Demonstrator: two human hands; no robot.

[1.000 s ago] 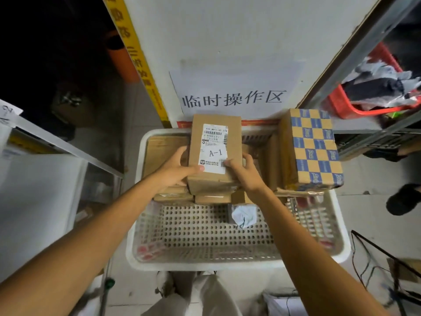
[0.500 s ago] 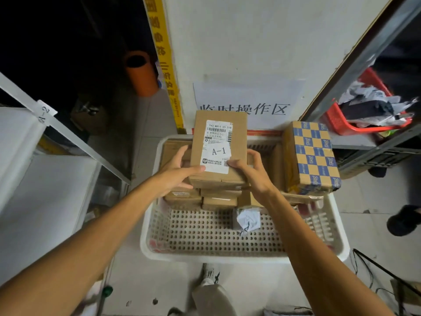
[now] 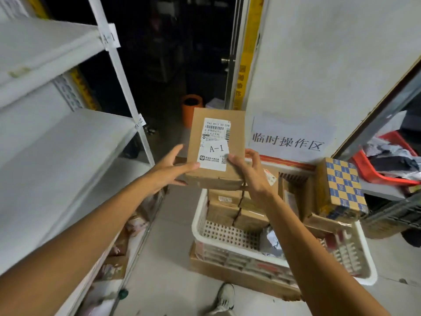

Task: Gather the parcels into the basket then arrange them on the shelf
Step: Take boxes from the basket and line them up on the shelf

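Observation:
A brown cardboard parcel (image 3: 216,142) with a white label marked A-1 is held up above the left end of the white perforated basket (image 3: 227,245). My left hand (image 3: 168,167) grips its left lower edge, thumb on top. My right hand (image 3: 250,172) grips its right lower corner. Several more brown parcels (image 3: 237,210) lie stacked in the basket, and a blue-and-yellow checkered box (image 3: 341,190) stands at its right end. White metal shelves (image 3: 63,137) with tags A-1 and A-2 on the post fill the left side.
An orange bin (image 3: 191,106) stands on the floor behind the parcel. A red basket (image 3: 385,160) of clutter sits on a rack at the right. A white wall with a paper sign (image 3: 289,140) is behind the basket. My shoe (image 3: 224,297) shows below.
Both hands have lifted the A-1 parcel up and left, off the stack and away from the basket. The view has swung left, bringing the white shelves into sight.

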